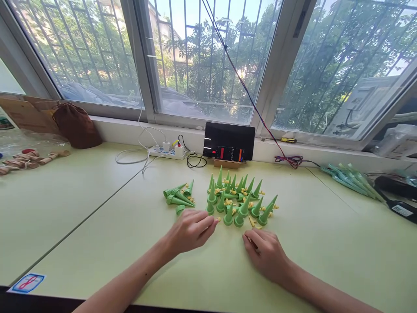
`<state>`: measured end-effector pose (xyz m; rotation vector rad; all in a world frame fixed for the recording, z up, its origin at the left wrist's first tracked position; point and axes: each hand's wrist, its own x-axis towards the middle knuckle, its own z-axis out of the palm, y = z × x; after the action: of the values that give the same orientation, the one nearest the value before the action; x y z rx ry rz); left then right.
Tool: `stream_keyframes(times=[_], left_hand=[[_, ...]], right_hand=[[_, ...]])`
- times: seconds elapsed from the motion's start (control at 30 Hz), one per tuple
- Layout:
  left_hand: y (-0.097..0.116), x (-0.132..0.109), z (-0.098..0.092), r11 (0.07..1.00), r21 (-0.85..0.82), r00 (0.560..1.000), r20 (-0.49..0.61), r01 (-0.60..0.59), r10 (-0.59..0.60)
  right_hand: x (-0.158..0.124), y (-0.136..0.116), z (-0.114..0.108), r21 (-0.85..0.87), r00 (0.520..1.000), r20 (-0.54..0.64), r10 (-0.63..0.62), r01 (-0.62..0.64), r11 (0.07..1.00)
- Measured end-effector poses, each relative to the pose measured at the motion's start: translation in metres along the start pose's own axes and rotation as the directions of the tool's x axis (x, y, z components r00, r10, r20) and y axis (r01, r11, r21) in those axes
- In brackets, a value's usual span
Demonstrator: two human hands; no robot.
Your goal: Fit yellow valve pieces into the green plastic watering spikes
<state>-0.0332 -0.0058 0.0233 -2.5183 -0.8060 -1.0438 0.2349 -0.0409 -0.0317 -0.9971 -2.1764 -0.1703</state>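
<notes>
My left hand [195, 228] is closed in a pinch above the table, with a small yellow plastic piece [218, 219] showing at its fingertips. Just behind it lies a short green cap [180, 210]. My right hand [264, 251] rests on the table with its fingers curled together; what they hold, if anything, is hidden. Beyond both hands is a cluster of green plastic cone spikes [246, 204], several standing upright on their caps and others lying down, with yellow plastic pieces among them. A smaller pile of green cones [178, 195] lies to the left.
At the back, a dark tablet [230, 134] leans behind a phone [228, 154]. A white power strip [166, 152] with cables sits left of it. Clear greenish strips [353, 180] lie right; a brown drawstring bag [77, 125] and wooden pieces [29, 160] are left.
</notes>
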Motion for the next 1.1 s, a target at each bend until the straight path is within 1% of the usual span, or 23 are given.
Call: stream_keyframes(times=[0.1, 0.13, 0.2, 0.27, 0.3, 0.37, 0.4, 0.47, 0.53, 0.6, 0.77, 0.9, 0.97, 1.0, 1.1], left_hand=[[-0.019, -0.018, -0.007, 0.989, 0.090, 0.994, -0.017, 0.113, -0.112], [-0.025, -0.024, -0.009, 0.978, 0.108, 0.984, 0.003, 0.178, -0.180], [-0.037, -0.035, -0.015, 0.938, 0.132, 0.944, 0.033, 0.321, -0.327], [-0.047, -0.044, -0.020, 0.863, 0.179, 0.873, 0.038, 0.473, -0.486], [-0.051, -0.047, -0.023, 0.815, 0.200, 0.825, 0.052, 0.544, -0.563], [-0.056, -0.050, -0.026, 0.739, 0.206, 0.741, 0.082, 0.642, -0.667], [-0.057, -0.050, -0.027, 0.710, 0.199, 0.707, 0.099, 0.675, -0.700], [-0.057, -0.048, -0.028, 0.673, 0.187, 0.660, 0.136, 0.715, -0.739], [-0.056, -0.045, -0.027, 0.657, 0.188, 0.633, 0.179, 0.730, -0.753], [-0.053, -0.043, -0.026, 0.653, 0.194, 0.617, 0.218, 0.732, -0.756], [-0.048, -0.041, -0.023, 0.664, 0.191, 0.615, 0.260, 0.723, -0.745], [-0.046, -0.041, -0.023, 0.683, 0.172, 0.633, 0.269, 0.710, -0.726], [-0.046, -0.042, -0.022, 0.707, 0.127, 0.665, 0.257, 0.696, -0.701], [-0.045, -0.044, -0.021, 0.726, 0.095, 0.691, 0.243, 0.681, -0.681], [-0.040, -0.047, -0.017, 0.806, -0.010, 0.794, 0.179, 0.592, -0.581]], right_hand=[[0.002, -0.001, 0.001, -0.027, 1.000, -0.011, -0.006, 0.006, 1.000], [0.003, -0.001, 0.002, -0.035, 1.000, -0.012, -0.012, 0.011, 0.999], [0.004, -0.001, 0.003, -0.060, 1.000, -0.014, -0.016, 0.015, 0.998], [0.003, -0.001, 0.004, -0.089, 1.000, -0.014, -0.004, 0.003, 0.996], [0.003, -0.001, 0.005, -0.102, 1.000, -0.007, 0.006, -0.007, 0.995], [0.002, -0.001, 0.006, -0.118, 0.999, 0.019, 0.028, -0.026, 0.993], [0.001, -0.001, 0.006, -0.120, 0.999, 0.037, 0.038, -0.033, 0.992], [0.001, -0.001, 0.005, -0.119, 0.995, 0.076, 0.058, -0.049, 0.992], [0.002, -0.001, 0.004, -0.108, 0.992, 0.103, 0.078, -0.067, 0.992], [0.003, -0.001, 0.004, -0.090, 0.989, 0.120, 0.091, -0.080, 0.993], [0.004, -0.002, 0.003, -0.051, 0.984, 0.144, 0.107, -0.101, 0.994], [0.004, -0.001, 0.004, -0.022, 0.981, 0.168, 0.097, -0.095, 0.995], [0.004, -0.001, 0.004, -0.007, 0.978, 0.187, 0.097, -0.097, 0.995], [0.005, -0.001, 0.004, 0.001, 0.976, 0.198, 0.092, -0.095, 0.996], [0.006, -0.001, 0.005, 0.025, 0.970, 0.234, 0.062, -0.069, 0.997]])
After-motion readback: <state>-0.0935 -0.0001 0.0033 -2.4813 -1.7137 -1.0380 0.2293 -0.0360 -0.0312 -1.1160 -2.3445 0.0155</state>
